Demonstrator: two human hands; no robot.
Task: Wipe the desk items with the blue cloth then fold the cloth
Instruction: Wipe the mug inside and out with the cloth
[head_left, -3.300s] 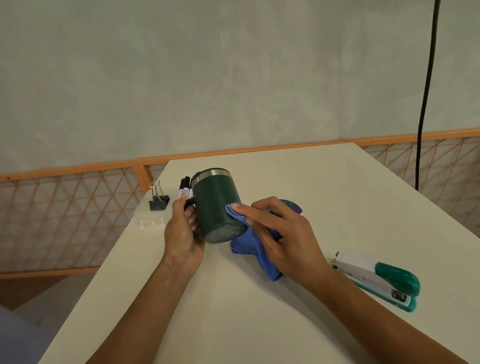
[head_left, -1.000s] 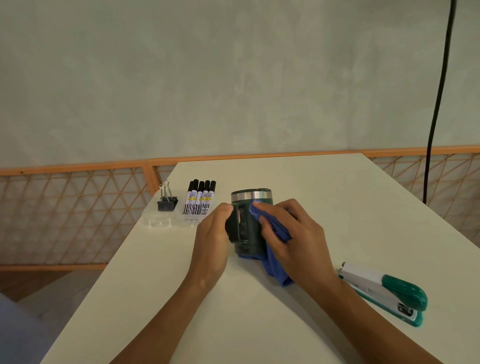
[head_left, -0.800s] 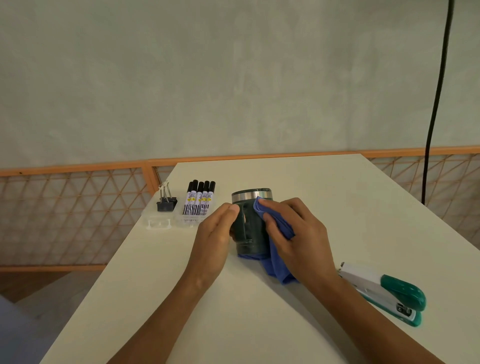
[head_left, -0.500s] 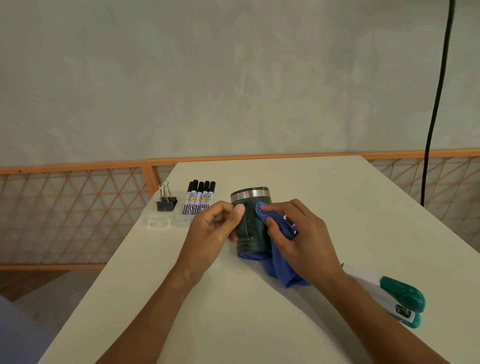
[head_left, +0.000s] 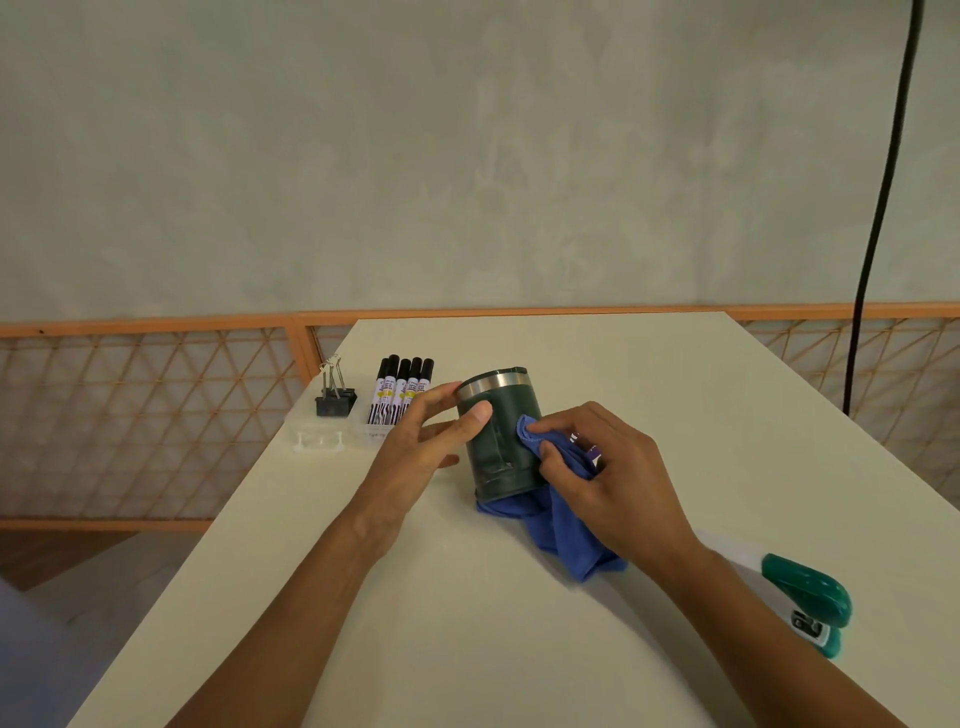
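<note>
The cream table (head_left: 519, 649) carries a green mug (head_left: 498, 441) with a blue cloth (head_left: 566, 545) under its base. A stapler (head_left: 810, 592) lies near the right edge, and a clear tray (head_left: 319, 441) sits at the left edge.

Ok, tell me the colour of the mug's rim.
The rim is silver, on a dark green mug; head view.
</note>
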